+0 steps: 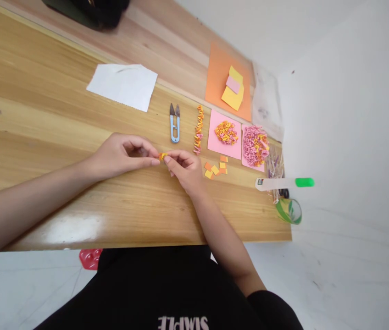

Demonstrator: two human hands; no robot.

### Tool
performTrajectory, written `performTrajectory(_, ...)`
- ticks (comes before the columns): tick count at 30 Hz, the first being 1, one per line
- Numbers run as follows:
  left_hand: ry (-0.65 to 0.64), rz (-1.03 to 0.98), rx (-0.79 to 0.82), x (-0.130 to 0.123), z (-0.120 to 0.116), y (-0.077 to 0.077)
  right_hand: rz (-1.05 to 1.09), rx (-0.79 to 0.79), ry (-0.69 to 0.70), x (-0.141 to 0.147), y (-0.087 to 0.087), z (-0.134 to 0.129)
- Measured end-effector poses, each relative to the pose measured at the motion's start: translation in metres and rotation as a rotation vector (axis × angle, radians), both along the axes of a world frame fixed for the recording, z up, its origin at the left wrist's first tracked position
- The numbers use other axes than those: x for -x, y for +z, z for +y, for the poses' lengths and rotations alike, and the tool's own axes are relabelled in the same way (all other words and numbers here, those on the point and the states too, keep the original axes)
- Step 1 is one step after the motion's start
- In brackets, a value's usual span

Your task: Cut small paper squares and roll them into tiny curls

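My left hand [122, 156] and my right hand [185, 169] meet over the wooden table, each with thumb and finger pinched on a small orange and yellow piece [162, 156]. Its finer shape is hidden by the fingertips. Beyond my hands lie blue thread snips [175, 123], blades pointing away. A row of curled orange, yellow and pink pieces [198, 128] runs to the right of the snips. Small orange and yellow paper squares [215, 169] are scattered just right of my right hand.
Two pink sheets [211, 137] bear piles of pink, orange and yellow bits [254, 144]. Behind are an orange sheet [213, 82] and white paper [124, 85]. A green-capped glue bottle [277, 184] and a green cup [288, 211] stand at the table's right edge.
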State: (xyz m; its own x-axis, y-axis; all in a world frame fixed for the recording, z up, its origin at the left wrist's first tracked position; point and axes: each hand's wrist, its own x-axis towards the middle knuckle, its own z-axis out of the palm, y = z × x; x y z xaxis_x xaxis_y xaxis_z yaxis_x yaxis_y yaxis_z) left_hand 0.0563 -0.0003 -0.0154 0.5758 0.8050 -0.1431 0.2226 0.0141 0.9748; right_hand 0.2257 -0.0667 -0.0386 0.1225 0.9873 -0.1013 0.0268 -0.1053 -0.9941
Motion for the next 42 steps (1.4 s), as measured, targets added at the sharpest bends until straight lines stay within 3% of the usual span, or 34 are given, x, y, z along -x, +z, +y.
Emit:
performTrajectory(20, -0.027, 0.010, -0.051, 0.0032, 0.0014, -0.0026, 0.058, 0.025, -0.029, 0.0003, 0.0004, -0.0006)
performTrajectory(42, 0.001, 0.043, -0.053, 0.0011, 0.0012, -0.0035, 0.104, -0.051, -0.005, 0.0031, 0.0030, -0.0002)
